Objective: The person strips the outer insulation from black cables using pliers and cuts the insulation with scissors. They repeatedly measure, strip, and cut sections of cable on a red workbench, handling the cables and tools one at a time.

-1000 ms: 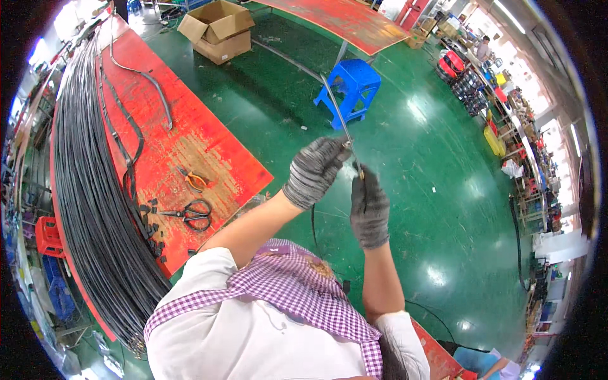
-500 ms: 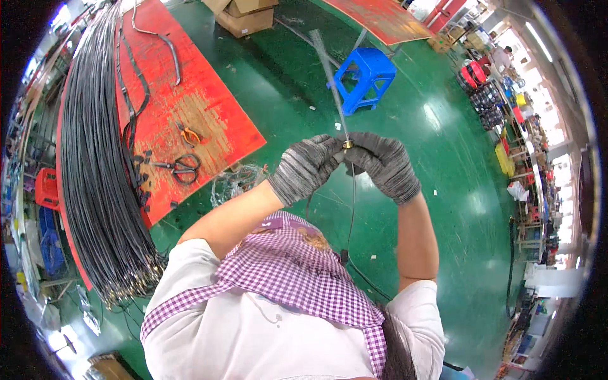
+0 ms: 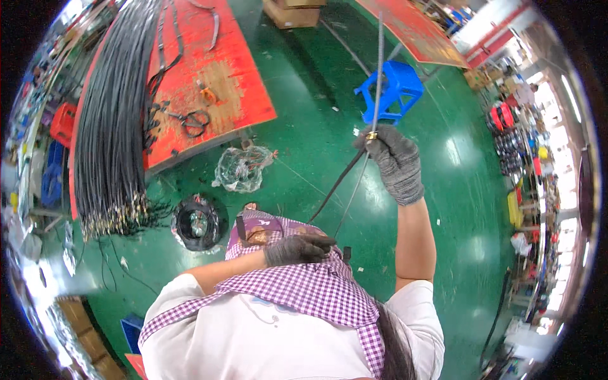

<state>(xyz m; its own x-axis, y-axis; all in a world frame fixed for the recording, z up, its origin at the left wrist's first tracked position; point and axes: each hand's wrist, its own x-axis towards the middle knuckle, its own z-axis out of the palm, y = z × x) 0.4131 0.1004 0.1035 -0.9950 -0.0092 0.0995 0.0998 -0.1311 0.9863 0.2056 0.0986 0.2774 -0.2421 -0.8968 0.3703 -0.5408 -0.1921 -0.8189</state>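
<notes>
My right hand (image 3: 398,161), in a grey knit glove, is closed on a brass fitting (image 3: 372,135). From that fitting a thin grey corrugated metal hose (image 3: 379,69) rises past the blue stool. Below it run a black cable (image 3: 342,180) and a thin grey cable (image 3: 356,190), both slanting down toward my apron. My left hand (image 3: 297,250), gloved too, lies low before the checked apron (image 3: 304,278). Its fingers are pressed together where the thin grey cable comes down to them; their undersides are hidden.
At left a red worktable (image 3: 247,107) carries a long bundle of black cables (image 3: 117,126), black-handled scissors (image 3: 195,123) and orange-handled pliers (image 3: 208,94). Clear plastic wrap (image 3: 244,168) and a black coil (image 3: 197,223) lie on the floor. Beyond my right hand stands a blue stool (image 3: 399,88).
My left hand has left the brass fitting and moved down to the apron. My right hand still holds the fitting, with the hose now more upright. The view has shifted.
</notes>
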